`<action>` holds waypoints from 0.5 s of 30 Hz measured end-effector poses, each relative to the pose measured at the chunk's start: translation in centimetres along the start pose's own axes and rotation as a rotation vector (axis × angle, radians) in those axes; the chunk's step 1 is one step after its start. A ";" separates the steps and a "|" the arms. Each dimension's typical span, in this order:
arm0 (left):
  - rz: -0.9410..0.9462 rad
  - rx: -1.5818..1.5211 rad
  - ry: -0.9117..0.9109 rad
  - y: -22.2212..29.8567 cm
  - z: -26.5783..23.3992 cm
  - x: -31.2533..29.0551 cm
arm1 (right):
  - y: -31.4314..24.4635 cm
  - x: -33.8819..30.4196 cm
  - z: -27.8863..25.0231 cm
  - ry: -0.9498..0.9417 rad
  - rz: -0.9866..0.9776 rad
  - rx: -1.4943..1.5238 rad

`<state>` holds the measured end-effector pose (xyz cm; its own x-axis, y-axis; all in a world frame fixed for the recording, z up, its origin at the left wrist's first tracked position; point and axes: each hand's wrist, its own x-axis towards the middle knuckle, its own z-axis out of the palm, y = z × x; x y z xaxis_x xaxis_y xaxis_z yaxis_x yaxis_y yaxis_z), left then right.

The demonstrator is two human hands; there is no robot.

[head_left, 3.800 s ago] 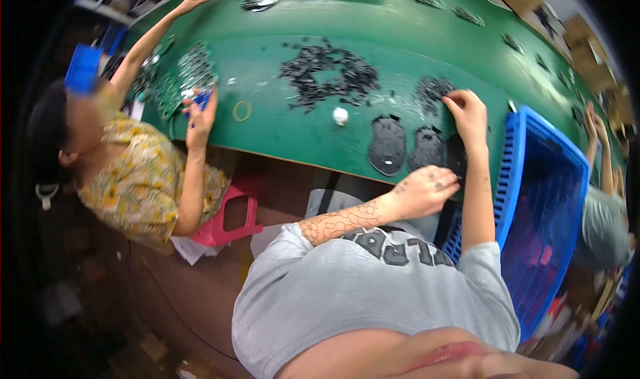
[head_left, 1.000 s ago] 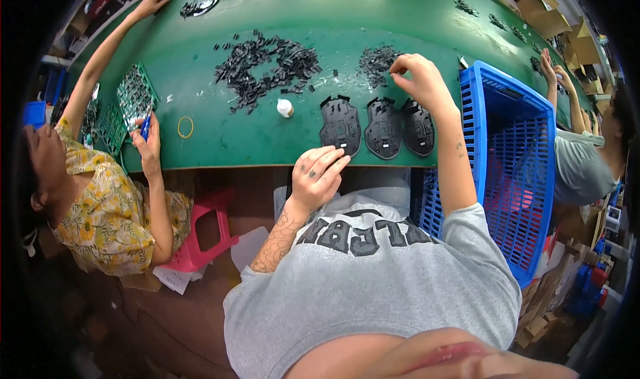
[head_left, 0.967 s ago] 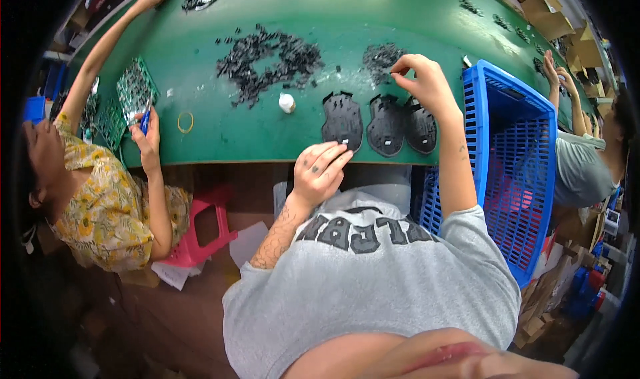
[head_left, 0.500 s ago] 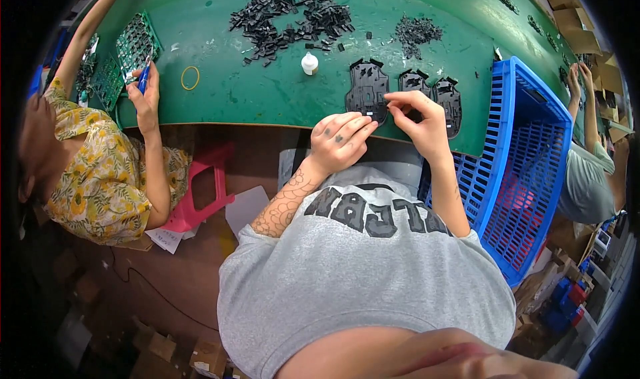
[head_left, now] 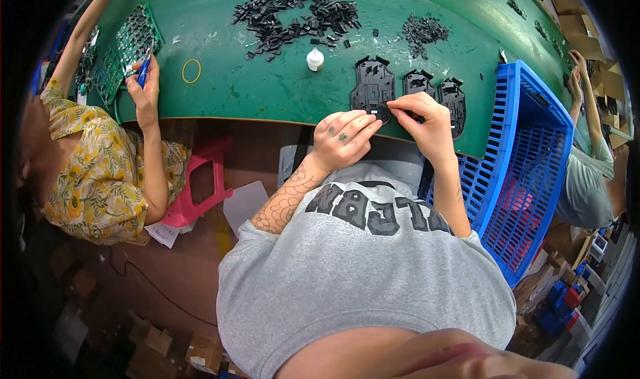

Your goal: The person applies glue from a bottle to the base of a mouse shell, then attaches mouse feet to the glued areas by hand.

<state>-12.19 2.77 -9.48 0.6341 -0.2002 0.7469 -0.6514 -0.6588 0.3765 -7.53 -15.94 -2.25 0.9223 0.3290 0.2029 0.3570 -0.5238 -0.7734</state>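
Right hand [head_left: 428, 120] moved from small pile [head_left: 424, 34] to left shell [head_left: 372, 84], pinched together; left hand [head_left: 341, 139] touches its edge, grip unclear.

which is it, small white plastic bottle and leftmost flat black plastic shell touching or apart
Apart: the head view shows green tabletop between the white plastic bottle and the leftmost black shell.
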 end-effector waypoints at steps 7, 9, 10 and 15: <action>-0.003 -0.005 0.005 -0.1 0.1 -0.1 | -0.4 -0.1 0.6 0.019 0.043 -0.087; -0.007 -0.005 0.001 -0.1 0.1 -0.1 | -0.3 -0.1 0.7 0.013 -0.067 -0.170; -0.008 -0.004 0.001 -0.1 0.2 -0.2 | -0.2 -0.1 0.8 0.012 -0.068 -0.170; -0.004 -0.001 0.008 -0.2 0.3 -0.2 | 0.2 -0.3 1.1 0.048 -0.068 -0.196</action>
<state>-12.07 2.69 -9.89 0.6336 -0.1919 0.7494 -0.6493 -0.6586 0.3803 -7.90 -15.28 -3.09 0.8994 0.3334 0.2826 0.4363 -0.6458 -0.6266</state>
